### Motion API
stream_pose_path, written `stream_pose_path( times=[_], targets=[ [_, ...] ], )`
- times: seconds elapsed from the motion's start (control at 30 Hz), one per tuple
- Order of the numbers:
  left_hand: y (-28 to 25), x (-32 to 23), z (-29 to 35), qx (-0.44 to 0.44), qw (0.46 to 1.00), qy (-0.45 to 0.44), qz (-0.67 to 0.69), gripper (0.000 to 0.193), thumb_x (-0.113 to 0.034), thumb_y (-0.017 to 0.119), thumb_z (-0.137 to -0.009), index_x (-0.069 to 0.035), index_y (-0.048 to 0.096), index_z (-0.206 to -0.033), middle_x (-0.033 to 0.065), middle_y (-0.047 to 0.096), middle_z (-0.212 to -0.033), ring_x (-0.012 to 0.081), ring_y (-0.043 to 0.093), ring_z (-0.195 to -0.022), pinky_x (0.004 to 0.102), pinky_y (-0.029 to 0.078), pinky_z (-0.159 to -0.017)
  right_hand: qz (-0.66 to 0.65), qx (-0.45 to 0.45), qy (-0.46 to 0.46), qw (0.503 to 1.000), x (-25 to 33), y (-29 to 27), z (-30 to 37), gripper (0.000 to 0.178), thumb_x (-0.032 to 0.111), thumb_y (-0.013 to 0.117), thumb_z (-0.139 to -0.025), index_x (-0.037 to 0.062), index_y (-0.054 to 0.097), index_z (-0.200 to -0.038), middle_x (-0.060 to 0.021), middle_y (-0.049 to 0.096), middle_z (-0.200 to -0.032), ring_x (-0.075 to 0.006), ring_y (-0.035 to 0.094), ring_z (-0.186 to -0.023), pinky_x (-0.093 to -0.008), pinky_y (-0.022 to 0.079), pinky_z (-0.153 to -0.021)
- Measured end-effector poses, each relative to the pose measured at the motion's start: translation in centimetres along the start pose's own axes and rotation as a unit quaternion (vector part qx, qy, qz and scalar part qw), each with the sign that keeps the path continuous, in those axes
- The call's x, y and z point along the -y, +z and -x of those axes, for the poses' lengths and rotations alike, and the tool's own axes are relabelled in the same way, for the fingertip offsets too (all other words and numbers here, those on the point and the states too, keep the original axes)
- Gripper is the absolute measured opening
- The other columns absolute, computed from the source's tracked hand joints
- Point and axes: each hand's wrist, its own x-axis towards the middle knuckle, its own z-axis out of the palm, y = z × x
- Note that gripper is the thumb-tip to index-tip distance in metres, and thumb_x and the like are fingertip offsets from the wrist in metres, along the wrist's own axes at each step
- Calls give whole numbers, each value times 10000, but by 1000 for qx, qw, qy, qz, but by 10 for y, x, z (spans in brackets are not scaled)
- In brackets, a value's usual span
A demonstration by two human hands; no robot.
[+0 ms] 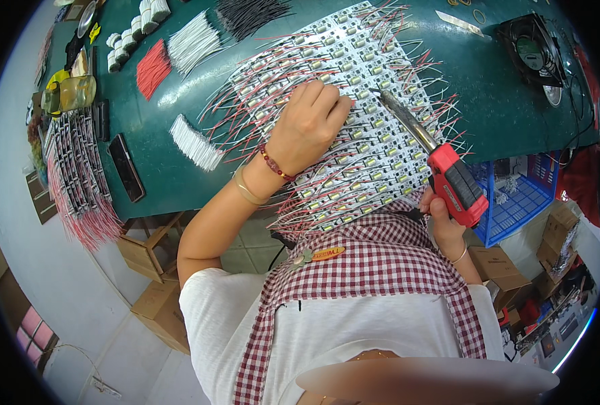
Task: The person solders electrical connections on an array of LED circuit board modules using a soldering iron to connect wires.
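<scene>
A large white panel of small circuit boards (381, 152) lies tilted on the table's near edge, with red, white and dark wires standing out along its rows. My left hand (313, 125) rests over the panel's middle, its fingers pinched together close to the boards. What they hold, if anything, is hidden behind the knuckles. My right hand (441, 223) is closed around the red and black soldering gun (456, 182) at the panel's right side. Its metal tip points up and left, close to the boards just right of my left fingers.
Bundles of red wires (154, 69), white wires (193, 42) and black wires (251, 13) lie at the back left. A phone (126, 167) and wired strips (80, 169) are farther left. A fan (533, 50) stands back right, above a blue crate (516, 209). Cardboard boxes (158, 307) sit below.
</scene>
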Motion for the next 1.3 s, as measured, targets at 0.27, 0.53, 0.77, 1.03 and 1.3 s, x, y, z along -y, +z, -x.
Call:
stream_pose_path(
  times=[0.27,0.53,0.77,1.03,1.3],
  targets=[
    [1,0,0,-7,999,4,-41,138,-74,587,-770,-20,604,-896,68,503,-822,218,502,-794,342,417,-731,-3,-12,-8,1000,2,-3,5,599,402,597,-918,-56,468,-1282,-60,559,-709,-120,510,-615,-248,410,-561],
    [-5,-11,3,-23,999,7,-27,195,-74,591,-745,-30,626,-932,55,495,-815,208,505,-796,352,400,-724,-14,8,-8,1000,-7,-6,15,544,355,596,-927,-45,468,-1273,-67,560,-727,-123,506,-608,-246,415,-575],
    [1,-23,6,4,1000,-10,0,245,-66,597,-743,-46,662,-979,34,524,-822,199,499,-776,331,394,-709,7,16,-17,1000,-24,-6,23,442,305,577,-941,-44,495,-1200,-72,559,-728,-132,516,-605,-258,430,-564],
    [4,-22,7,-9,1000,-25,10,243,-47,596,-736,-41,661,-970,38,521,-819,200,496,-771,329,389,-698,-28,20,5,999,-23,-9,23,265,198,599,-919,-24,565,-1061,-59,590,-794,-133,556,-694,-272,454,-624],
    [3,-22,4,-3,999,-23,29,247,-34,590,-731,-36,660,-968,42,508,-807,206,482,-759,334,375,-680,73,25,-56,996,-31,-7,20,293,248,571,-947,-27,530,-1041,-69,557,-718,-127,518,-606,-249,419,-548]
  ],
)
